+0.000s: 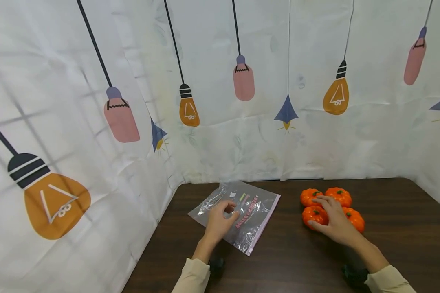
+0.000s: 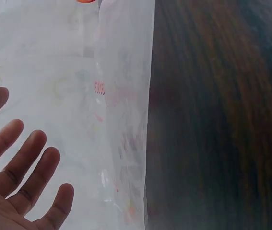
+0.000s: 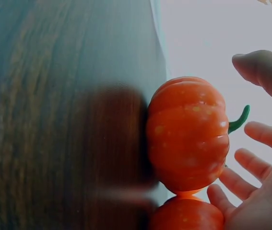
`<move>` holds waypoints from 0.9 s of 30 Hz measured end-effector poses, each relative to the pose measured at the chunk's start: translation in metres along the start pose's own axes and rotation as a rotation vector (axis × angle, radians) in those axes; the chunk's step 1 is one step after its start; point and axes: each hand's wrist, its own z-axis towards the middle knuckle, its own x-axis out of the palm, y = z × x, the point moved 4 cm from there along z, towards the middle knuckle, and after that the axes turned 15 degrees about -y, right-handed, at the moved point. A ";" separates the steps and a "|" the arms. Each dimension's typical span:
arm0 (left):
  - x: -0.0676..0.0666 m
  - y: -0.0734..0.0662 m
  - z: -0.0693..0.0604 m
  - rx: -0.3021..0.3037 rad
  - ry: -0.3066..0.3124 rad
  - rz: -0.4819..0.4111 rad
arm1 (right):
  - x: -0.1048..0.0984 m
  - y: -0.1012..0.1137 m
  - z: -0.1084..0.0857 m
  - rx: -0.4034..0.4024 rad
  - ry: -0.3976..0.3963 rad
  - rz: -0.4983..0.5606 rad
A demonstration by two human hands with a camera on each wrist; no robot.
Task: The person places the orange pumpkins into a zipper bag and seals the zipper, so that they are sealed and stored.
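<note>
Several small orange pumpkins with green stems stand in a cluster on the right of the table; the near left pumpkin (image 1: 314,217) shows large in the right wrist view as a ribbed pumpkin (image 3: 188,136). Over the cluster hovers my right hand (image 1: 333,221), fingers spread and thumb apart, gripping nothing. A clear plastic zip bag (image 1: 254,209) with pink lettering and a pale slider edge lies flat on the left. Above it is my left hand (image 1: 220,221), its fingers loosely bent with a gap to the thumb. In the left wrist view those fingers (image 2: 30,167) hold nothing.
The dark wooden table (image 1: 278,260) carries both the bag and the pumpkins. Behind and to the left hangs a pale cloth (image 1: 220,150) printed with lamps and bulbs, meeting the table's edges. Dark wrist-worn objects (image 1: 353,274) sit beneath the forearms.
</note>
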 end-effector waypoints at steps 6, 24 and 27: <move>0.004 -0.005 -0.006 0.050 0.077 0.045 | 0.003 0.006 -0.004 0.006 0.035 -0.049; 0.031 -0.020 -0.033 0.118 0.395 0.448 | 0.011 0.011 -0.006 -0.052 0.064 -0.065; 0.033 -0.020 -0.036 0.103 0.416 0.466 | 0.012 0.011 -0.007 -0.048 0.079 -0.065</move>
